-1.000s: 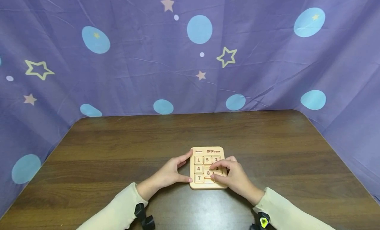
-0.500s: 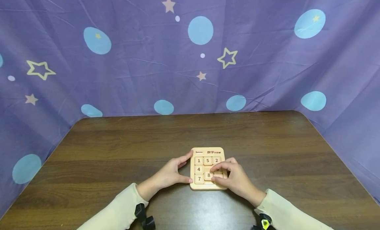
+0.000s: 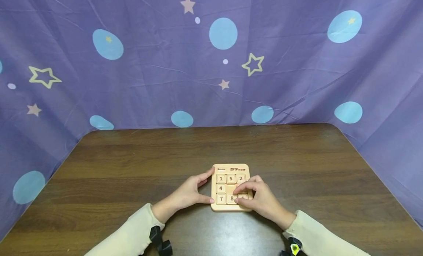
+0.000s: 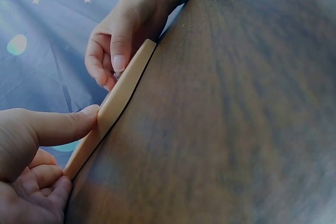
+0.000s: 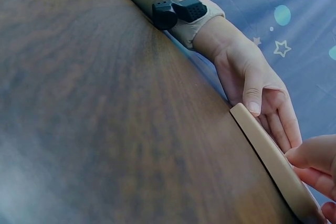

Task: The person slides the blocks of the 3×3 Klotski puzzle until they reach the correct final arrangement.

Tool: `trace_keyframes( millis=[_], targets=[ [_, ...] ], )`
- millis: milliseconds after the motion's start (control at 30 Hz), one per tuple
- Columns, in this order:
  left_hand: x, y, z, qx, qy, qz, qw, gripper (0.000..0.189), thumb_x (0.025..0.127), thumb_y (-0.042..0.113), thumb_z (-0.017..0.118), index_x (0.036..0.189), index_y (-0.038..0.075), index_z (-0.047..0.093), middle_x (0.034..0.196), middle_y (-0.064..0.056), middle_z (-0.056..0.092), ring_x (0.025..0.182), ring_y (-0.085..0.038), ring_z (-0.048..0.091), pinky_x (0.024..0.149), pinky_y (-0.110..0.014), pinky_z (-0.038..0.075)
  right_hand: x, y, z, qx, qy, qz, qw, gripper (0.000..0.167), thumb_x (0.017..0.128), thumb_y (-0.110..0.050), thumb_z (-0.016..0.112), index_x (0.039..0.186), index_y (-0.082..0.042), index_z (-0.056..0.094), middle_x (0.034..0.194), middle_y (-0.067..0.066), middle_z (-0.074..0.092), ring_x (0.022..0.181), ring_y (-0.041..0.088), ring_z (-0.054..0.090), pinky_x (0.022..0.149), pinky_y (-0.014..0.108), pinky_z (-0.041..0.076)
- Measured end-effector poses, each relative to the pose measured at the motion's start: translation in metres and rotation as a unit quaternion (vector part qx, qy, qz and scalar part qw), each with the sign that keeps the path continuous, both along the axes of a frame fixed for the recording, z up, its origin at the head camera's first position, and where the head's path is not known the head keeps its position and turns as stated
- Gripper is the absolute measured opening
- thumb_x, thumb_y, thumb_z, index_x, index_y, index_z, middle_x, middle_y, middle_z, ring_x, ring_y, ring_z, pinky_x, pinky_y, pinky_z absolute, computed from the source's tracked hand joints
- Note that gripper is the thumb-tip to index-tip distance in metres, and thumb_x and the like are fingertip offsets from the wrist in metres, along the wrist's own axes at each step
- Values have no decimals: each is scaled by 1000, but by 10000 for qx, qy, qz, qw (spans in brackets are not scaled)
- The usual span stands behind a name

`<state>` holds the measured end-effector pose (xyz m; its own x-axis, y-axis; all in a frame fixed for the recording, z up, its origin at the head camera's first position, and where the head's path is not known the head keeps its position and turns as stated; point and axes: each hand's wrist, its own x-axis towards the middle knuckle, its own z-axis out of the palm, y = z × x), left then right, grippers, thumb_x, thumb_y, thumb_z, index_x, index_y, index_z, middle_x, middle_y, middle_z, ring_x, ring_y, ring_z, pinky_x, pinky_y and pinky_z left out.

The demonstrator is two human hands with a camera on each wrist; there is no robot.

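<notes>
head: high, forward-down, farther | both wrists: low, near, facing inward | shared: number board [image 3: 228,208]

Board [image 3: 228,208]: pale, wood-like, smooth, low sheen along its edge. Tiles [image 3: 231,179]: same look, smooth-faced. Table [image 3: 132,157]: dark wood grain, smooth — glossy where light glares at the near side. Curtain [image 3: 284,72]: cloth, matt, creased. Sleeves [image 3: 127,234]: soft matt cloth, wrinkled. Wrist cameras [image 3: 160,242]: black — plastic-looking.
</notes>
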<state>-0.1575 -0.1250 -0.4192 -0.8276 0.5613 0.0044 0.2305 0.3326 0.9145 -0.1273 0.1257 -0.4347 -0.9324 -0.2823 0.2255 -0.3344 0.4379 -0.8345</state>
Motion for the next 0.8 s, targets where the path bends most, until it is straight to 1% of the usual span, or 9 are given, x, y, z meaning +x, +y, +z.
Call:
trace_keyframes(
  millis=[167, 400, 633, 800],
  targets=[
    [0, 0, 0, -36, -22, 0, 10000, 89, 71, 2, 79, 144, -6, 29, 152, -14, 27, 139, -27, 24, 113, -40, 28, 0, 0, 0, 4, 4, 14, 10000, 20, 65, -15, 82, 81, -23, 74, 88, -6, 53, 85, 10, 45, 73, 22, 43],
    [-1, 0, 0, -11, -3, -23, 10000, 89, 71, 1, 79, 143, -7, 28, 152, -15, 26, 140, -27, 23, 113, -40, 27, -3, 0, -1, -105, 96, -84, 9999, 17, 67, -17, 83, 80, -23, 73, 85, -6, 56, 82, 11, 47, 69, 22, 43],
    [-1, 1, 1, -30, 41, -61, 10000, 89, 71, 1, 79, 143, -7, 27, 152, -16, 25, 140, -27, 23, 112, -40, 28, -11, 1, -1, -116, 315, -95, 9994, 17, 69, -13, 81, 84, -19, 74, 78, -7, 60, 73, 10, 48, 62, 21, 42],
    [0, 0, 1, -36, 9, -43, 10000, 89, 71, 1, 79, 144, -6, 27, 152, -15, 25, 140, -26, 23, 113, -39, 28, -20, 3, 0, -236, 292, -102, 9992, 18, 73, -13, 80, 89, -14, 74, 73, -7, 58, 67, 11, 45, 56, 20, 38]
  ],
)
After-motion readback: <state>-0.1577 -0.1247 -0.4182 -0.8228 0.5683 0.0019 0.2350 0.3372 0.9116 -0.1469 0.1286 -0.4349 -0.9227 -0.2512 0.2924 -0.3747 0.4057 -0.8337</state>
